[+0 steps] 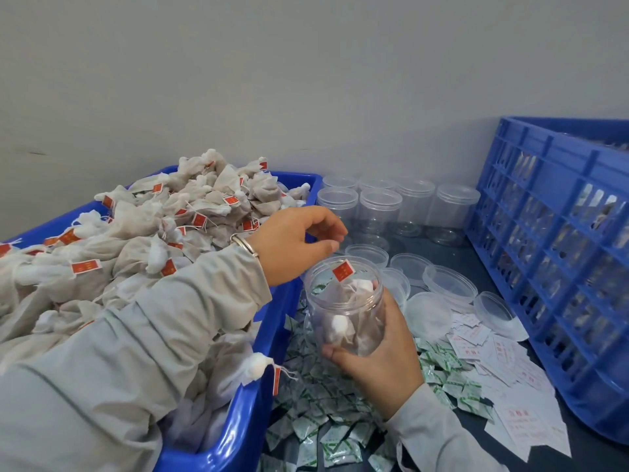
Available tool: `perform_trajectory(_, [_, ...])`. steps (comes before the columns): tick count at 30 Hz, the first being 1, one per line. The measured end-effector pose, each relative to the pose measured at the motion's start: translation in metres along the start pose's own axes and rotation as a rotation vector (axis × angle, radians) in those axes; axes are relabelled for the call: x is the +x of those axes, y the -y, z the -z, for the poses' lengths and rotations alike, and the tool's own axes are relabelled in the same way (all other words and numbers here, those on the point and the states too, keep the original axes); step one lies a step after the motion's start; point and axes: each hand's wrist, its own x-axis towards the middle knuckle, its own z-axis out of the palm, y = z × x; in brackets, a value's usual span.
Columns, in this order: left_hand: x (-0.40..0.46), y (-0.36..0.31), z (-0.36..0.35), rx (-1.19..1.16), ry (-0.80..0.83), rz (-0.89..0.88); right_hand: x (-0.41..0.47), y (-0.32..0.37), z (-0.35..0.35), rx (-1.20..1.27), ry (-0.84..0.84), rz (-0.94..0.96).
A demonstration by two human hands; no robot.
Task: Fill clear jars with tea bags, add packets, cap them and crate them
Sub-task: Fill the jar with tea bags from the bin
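My right hand grips a clear jar from below and behind, holding it upright above the table. Several tea bags lie inside it, and a red tag sticks up at its open mouth. My left hand hovers just above the jar's mouth with fingers loosely curled and nothing visible in them. A blue tub heaped with tea bags fills the left side. Green-and-white packets lie scattered under the jar.
Empty clear jars stand in rows at the back by the wall. Loose clear lids lie to the right of the held jar. White paper slips spread toward a blue lattice crate holding filled jars at the right.
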Motion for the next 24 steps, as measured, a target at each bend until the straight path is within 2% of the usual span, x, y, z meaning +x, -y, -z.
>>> perform_trajectory(2, [0.000,-0.002,0.000,-0.056,0.063,0.075,-0.001,0.006,0.000,-0.008,-0.024,0.034])
perform_trajectory(5, [-0.003,-0.002,-0.004,-0.008,0.302,0.178,-0.004,0.014,0.004,-0.030,-0.100,0.082])
perform_trajectory(7, [-0.005,-0.004,-0.007,0.037,0.422,0.174,-0.005,0.017,0.005,-0.074,-0.125,0.118])
perform_trajectory(9, [-0.006,-0.006,-0.011,0.015,0.460,0.139,-0.007,0.018,0.005,-0.098,-0.130,0.152])
perform_trajectory(11, [-0.006,-0.007,-0.014,-0.009,0.418,0.132,-0.007,0.019,0.005,-0.101,-0.127,0.175])
perform_trajectory(15, [-0.007,-0.007,-0.019,-0.039,0.210,0.112,-0.002,0.020,0.007,-0.147,-0.103,0.151])
perform_trajectory(18, [-0.005,-0.006,-0.020,-0.097,0.077,0.151,0.004,0.019,0.016,-0.195,-0.092,0.050])
perform_trajectory(22, [0.000,0.003,-0.013,-0.139,-0.175,0.256,0.016,0.010,0.046,-0.570,-0.098,0.010])
perform_trajectory(24, [0.001,0.006,-0.006,-0.108,-0.247,0.281,0.021,0.009,0.059,-0.687,-0.130,-0.015])
